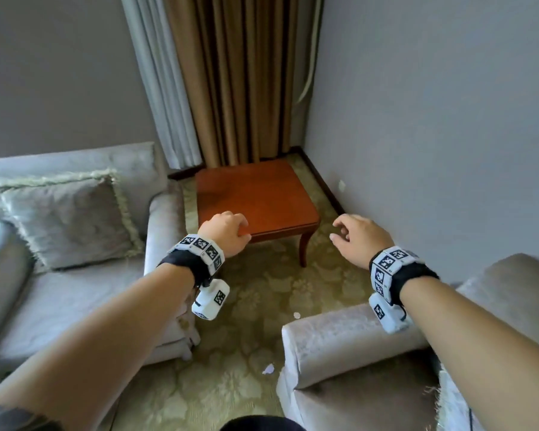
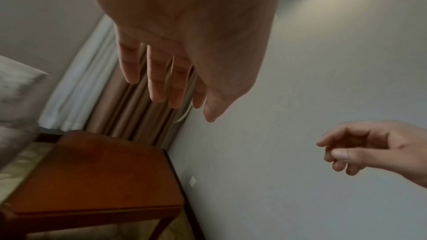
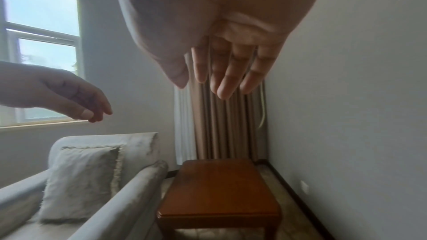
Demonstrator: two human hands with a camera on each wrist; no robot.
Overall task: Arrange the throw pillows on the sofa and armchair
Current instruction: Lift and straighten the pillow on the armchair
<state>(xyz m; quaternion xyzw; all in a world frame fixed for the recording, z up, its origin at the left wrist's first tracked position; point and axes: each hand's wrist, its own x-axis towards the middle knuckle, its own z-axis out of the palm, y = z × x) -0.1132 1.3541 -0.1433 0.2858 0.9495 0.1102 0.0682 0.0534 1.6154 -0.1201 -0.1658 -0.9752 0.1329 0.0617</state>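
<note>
A grey fringed throw pillow (image 1: 66, 219) (image 3: 80, 183) leans upright against the back of the pale sofa (image 1: 59, 300) (image 3: 129, 205), in its right corner beside the armrest. The pale armchair (image 1: 349, 340) is at the lower right; a fringed pale edge (image 1: 445, 396), perhaps another pillow, shows on its seat behind my right forearm. My left hand (image 1: 231, 228) (image 2: 166, 87) (image 3: 92, 112) hovers over the side table's front edge, fingers relaxed, holding nothing. My right hand (image 1: 339, 231) (image 2: 335, 154) (image 3: 219, 79) hangs empty in the air above the carpet, fingers loosely bent.
A reddish wooden side table (image 1: 255, 194) (image 2: 92, 176) (image 3: 219, 189) stands in the corner between sofa and wall. Brown and white curtains (image 1: 231, 76) hang behind it. A patterned carpet (image 1: 255, 306) separates sofa and armchair, with small white scraps (image 1: 268, 369) on it.
</note>
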